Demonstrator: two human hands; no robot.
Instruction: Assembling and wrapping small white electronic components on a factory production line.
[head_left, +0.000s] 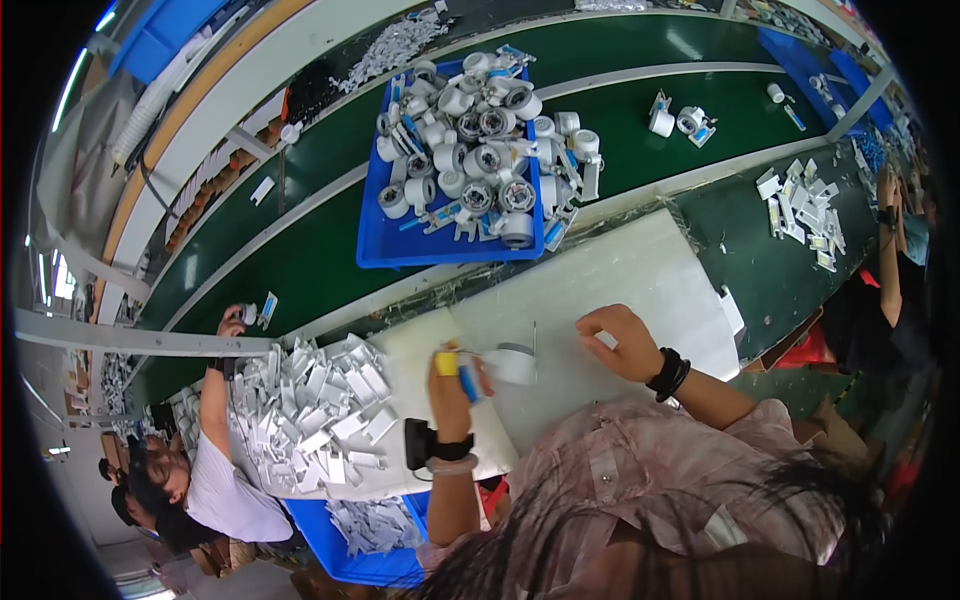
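Note:
My left hand (452, 385) grips a small blue and yellow piece together with a white round part (512, 365), held just above the white work mat (640, 285). My right hand (622, 342) rests knuckles-up on the mat to the right, fingers curled around a small white piece; both wrists wear dark bands. A heap of flat white plastic pieces (310, 410) lies on the mat to the left of my left hand.
A blue tray (385, 250) piled with several white and grey round parts sits on the green conveyor belt (300, 270). Loose parts (680, 120) lie farther right. A person at the left reaches onto the belt; another person's arm (888, 260) is at the right. Another blue bin (350, 555) sits below the mat.

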